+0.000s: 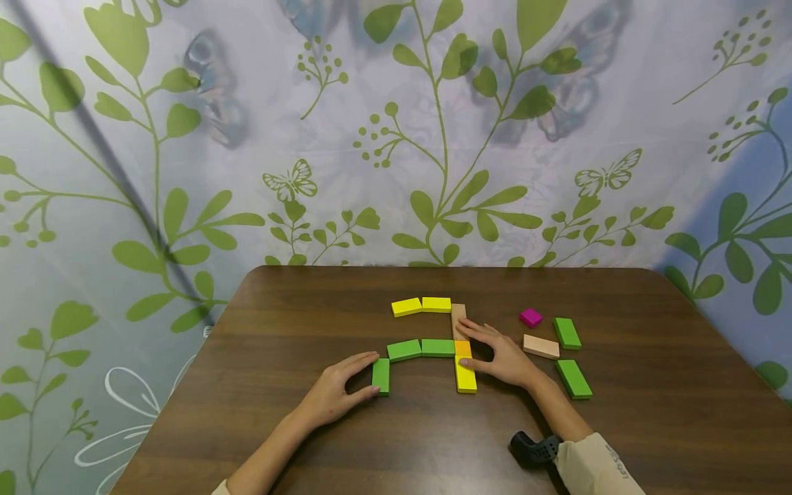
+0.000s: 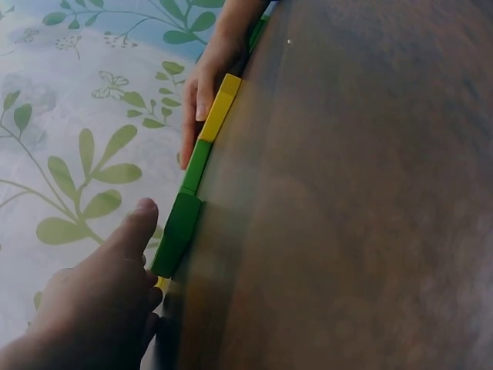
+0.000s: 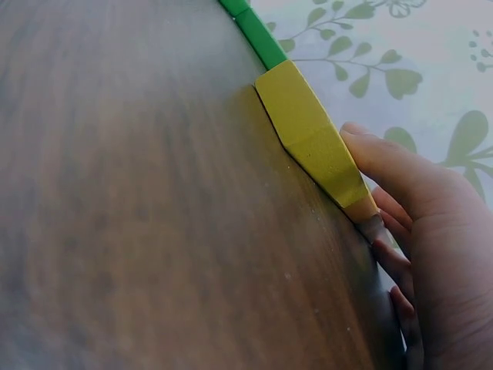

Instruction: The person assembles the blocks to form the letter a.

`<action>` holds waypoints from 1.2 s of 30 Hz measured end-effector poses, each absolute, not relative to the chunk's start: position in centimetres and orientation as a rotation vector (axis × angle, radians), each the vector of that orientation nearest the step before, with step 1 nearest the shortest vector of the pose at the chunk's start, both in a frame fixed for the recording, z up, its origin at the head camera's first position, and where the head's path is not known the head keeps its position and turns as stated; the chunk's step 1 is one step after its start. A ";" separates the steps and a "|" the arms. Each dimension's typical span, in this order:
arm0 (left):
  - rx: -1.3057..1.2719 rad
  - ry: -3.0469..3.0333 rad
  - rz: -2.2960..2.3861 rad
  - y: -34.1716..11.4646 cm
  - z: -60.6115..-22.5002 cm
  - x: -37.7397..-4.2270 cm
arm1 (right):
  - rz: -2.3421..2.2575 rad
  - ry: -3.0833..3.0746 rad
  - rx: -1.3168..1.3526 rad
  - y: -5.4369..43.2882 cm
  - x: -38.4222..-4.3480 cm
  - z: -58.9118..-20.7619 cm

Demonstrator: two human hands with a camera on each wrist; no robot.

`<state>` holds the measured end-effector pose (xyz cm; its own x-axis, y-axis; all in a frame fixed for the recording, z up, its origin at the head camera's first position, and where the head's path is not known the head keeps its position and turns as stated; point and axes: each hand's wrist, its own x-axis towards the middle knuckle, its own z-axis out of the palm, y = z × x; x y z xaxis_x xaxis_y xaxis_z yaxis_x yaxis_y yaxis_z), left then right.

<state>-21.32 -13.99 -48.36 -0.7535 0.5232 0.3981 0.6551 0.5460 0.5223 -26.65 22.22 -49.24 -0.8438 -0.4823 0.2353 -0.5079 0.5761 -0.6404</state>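
Note:
My left hand (image 1: 334,392) reaches to an upright-lying green block (image 1: 381,377); its fingertips are at the far end and its thumb at the near end. In the left wrist view that thumb is straight beside the green block (image 2: 177,235). My right hand (image 1: 504,354) spreads over a column of blocks, with fingertips on the beige block (image 1: 458,316) and thumb on the yellow block (image 1: 466,378). An orange block (image 1: 462,348) shows between them. Two green blocks (image 1: 437,348) run in a row from the left block toward this column.
Two yellow blocks (image 1: 436,304) lie in a row behind. To the right are a magenta block (image 1: 531,317), a beige block (image 1: 541,346) and two green blocks (image 1: 573,379). A black wrist device (image 1: 533,448) sits by the right sleeve. A patterned curtain (image 1: 346,137) hangs behind the brown table (image 1: 297,302).

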 end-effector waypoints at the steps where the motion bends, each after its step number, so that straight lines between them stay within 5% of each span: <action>1: -0.995 -2.585 -1.007 -14.0 -48.4 -21.3 | 1.138 -2.756 0.867 22.2 -26.6 -49.2; 36: -0.961 -2.616 -1.055 -14.3 -49.1 -21.0 | 1.097 -2.692 0.915 21.9 -26.2 -49.4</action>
